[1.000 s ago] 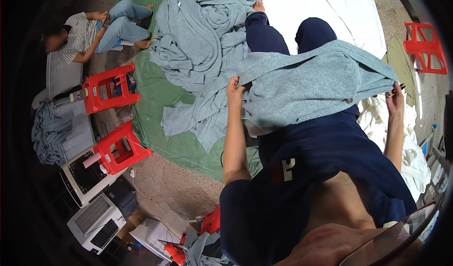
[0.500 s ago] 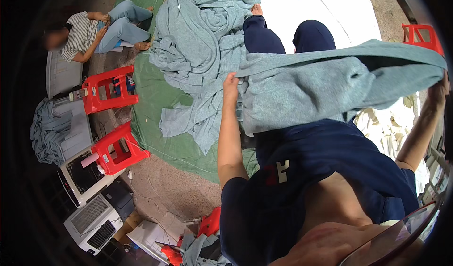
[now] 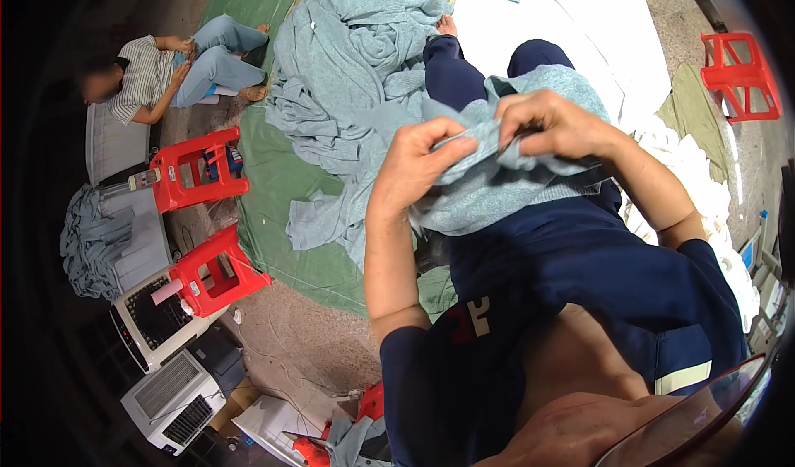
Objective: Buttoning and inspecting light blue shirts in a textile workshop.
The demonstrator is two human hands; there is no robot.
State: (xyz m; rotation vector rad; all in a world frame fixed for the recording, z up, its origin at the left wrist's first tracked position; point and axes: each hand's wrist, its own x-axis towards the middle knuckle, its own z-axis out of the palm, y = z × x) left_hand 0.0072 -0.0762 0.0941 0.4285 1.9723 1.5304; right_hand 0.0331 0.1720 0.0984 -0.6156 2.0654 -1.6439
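A grey-green knit sweater (image 3: 497, 206) lies bunched across my lap, its ribbed edge showing near my waist. My left hand (image 3: 414, 162) is closed on a gathered fold of it, thumb on top. Just to the right, my right hand (image 3: 559, 126) pinches the same cloth with bent fingers. The two hands are close together over my thighs. Part of the sweater drapes over my right knee, and its inner folds are hidden under my fingers. Beyond my left hand spreads a large heap of similar grey-green knitwear (image 3: 348, 69).
The heap rests on a green sheet (image 3: 290, 173); a white sheet (image 3: 613, 45) spreads ahead. White cloth (image 3: 700, 194) is piled at right. Red stools stand at left (image 3: 211, 268) and far right (image 3: 741, 76). Another person (image 3: 157, 69) sits at far left, beyond the stools.
The sweater was stretched wide between my hands; now it is bunched up. My right hand has come in from the far right to beside my left hand.
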